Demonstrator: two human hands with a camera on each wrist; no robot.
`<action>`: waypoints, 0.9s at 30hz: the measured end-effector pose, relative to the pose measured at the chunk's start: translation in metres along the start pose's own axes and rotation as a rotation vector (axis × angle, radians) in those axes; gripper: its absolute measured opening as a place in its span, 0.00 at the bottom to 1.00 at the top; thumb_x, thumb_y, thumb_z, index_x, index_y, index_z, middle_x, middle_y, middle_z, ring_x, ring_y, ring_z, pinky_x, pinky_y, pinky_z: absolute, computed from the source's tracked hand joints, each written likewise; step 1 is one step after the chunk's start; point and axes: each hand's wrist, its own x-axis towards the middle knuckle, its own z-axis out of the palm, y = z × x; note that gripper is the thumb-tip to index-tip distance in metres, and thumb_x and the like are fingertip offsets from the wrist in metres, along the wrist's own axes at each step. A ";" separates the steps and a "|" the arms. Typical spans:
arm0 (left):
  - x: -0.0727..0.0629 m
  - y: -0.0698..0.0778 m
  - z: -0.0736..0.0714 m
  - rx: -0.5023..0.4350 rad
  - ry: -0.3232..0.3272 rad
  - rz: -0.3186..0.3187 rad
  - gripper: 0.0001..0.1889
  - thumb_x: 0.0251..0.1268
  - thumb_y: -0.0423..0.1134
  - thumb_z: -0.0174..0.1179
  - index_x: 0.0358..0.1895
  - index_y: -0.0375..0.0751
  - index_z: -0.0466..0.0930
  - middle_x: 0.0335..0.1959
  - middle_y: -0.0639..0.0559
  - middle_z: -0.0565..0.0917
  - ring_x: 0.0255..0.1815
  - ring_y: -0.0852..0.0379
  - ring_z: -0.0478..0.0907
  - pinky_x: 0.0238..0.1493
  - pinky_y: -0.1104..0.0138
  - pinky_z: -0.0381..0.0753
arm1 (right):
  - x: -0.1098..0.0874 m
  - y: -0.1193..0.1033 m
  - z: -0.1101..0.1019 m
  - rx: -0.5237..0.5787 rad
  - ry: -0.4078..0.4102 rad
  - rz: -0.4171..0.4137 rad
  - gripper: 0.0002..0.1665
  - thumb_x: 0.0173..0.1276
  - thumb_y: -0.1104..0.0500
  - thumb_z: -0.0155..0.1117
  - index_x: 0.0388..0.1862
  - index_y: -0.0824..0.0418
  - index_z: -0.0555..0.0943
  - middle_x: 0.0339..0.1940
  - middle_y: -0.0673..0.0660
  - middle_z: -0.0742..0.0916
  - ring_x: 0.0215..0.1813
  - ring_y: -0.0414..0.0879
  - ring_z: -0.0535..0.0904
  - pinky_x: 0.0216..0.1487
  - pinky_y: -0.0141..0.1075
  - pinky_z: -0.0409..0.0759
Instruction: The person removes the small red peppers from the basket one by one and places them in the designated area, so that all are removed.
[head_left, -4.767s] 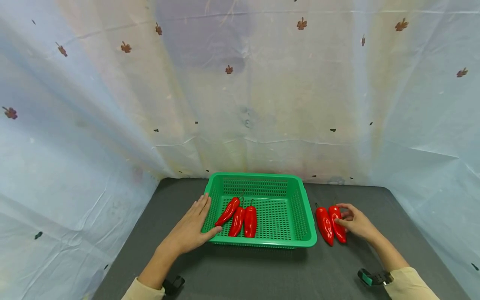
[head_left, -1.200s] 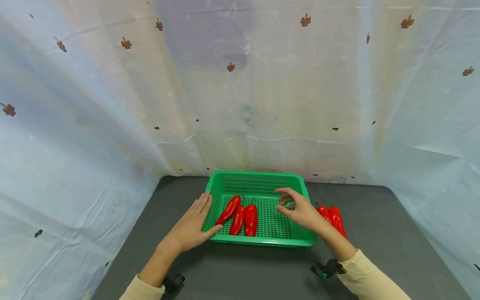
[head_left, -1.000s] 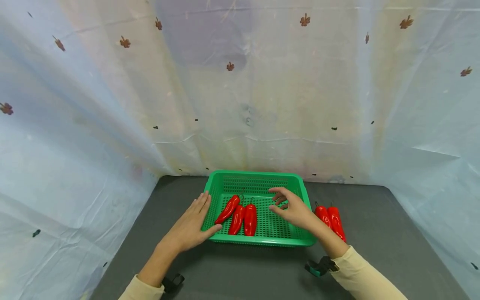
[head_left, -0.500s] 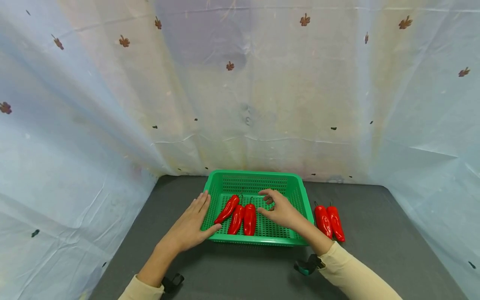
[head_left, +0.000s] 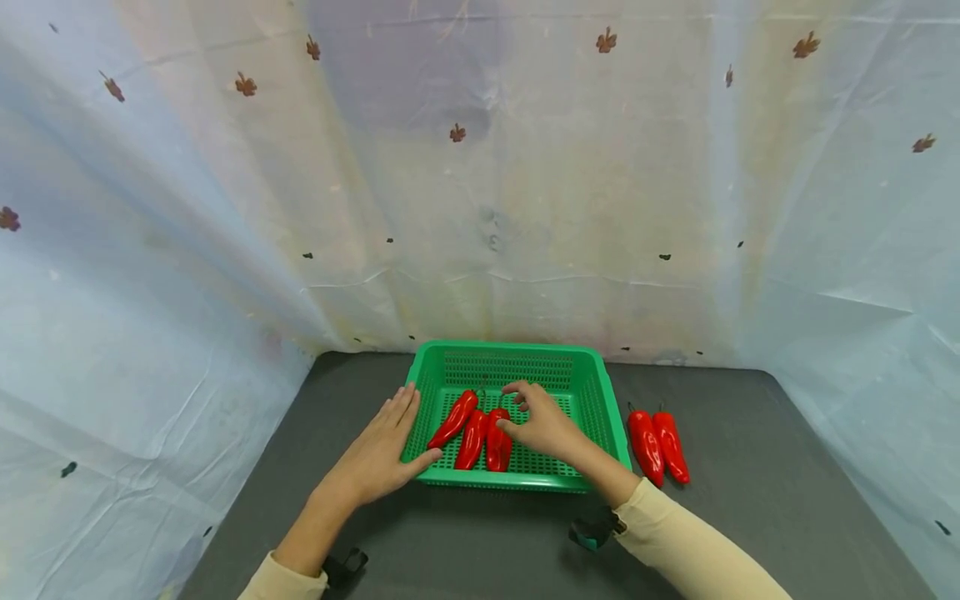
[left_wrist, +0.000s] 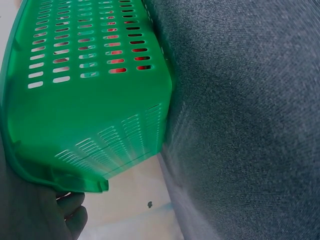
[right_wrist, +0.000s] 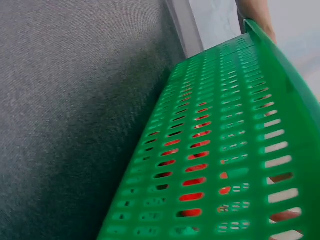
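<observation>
Three red chili peppers lie in a green plastic basket (head_left: pixel 525 482): a slanted left pepper (head_left: pixel 453 418), a middle pepper (head_left: pixel 471 440) and a right pepper (head_left: pixel 498 450). My left hand (head_left: pixel 382 454) rests on the basket's left rim, fingers straight and thumb spread; the left wrist view shows its fingertips (left_wrist: pixel 72 210) past the rim. Inside the basket my right hand (head_left: pixel 547 425) hovers at the right pepper, fingers parted. Its thumb overlaps that pepper in the head view, and nothing shows between thumb and fingers. In the right wrist view the slotted basket wall (right_wrist: pixel 200 140) hides most of the peppers.
To the right of the basket, a chili pepper (head_left: pixel 646 447) and another chili pepper (head_left: pixel 671 447) lie side by side on the dark grey table (head_left: pixel 465 542). A pale plastic sheet (head_left: pixel 525 208) with leaf prints hangs behind and at both sides.
My right hand has moved left from the two peppers on the table, across the basket, to the right pepper inside it. The left hand has stayed on the rim.
</observation>
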 end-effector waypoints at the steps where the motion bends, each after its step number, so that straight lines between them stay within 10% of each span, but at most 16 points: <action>1: 0.001 0.000 0.000 0.003 0.001 0.001 0.56 0.76 0.73 0.54 0.88 0.34 0.46 0.90 0.41 0.42 0.91 0.43 0.39 0.88 0.46 0.48 | 0.001 0.001 0.001 0.000 -0.002 0.004 0.29 0.74 0.58 0.75 0.70 0.60 0.78 0.59 0.66 0.82 0.61 0.64 0.79 0.53 0.56 0.85; 27: 0.001 -0.001 0.001 -0.009 0.008 -0.004 0.56 0.76 0.72 0.56 0.88 0.35 0.46 0.91 0.42 0.41 0.90 0.41 0.40 0.87 0.44 0.48 | 0.010 0.013 0.015 0.001 -0.098 0.098 0.37 0.69 0.57 0.80 0.72 0.66 0.76 0.60 0.69 0.81 0.59 0.63 0.78 0.52 0.56 0.83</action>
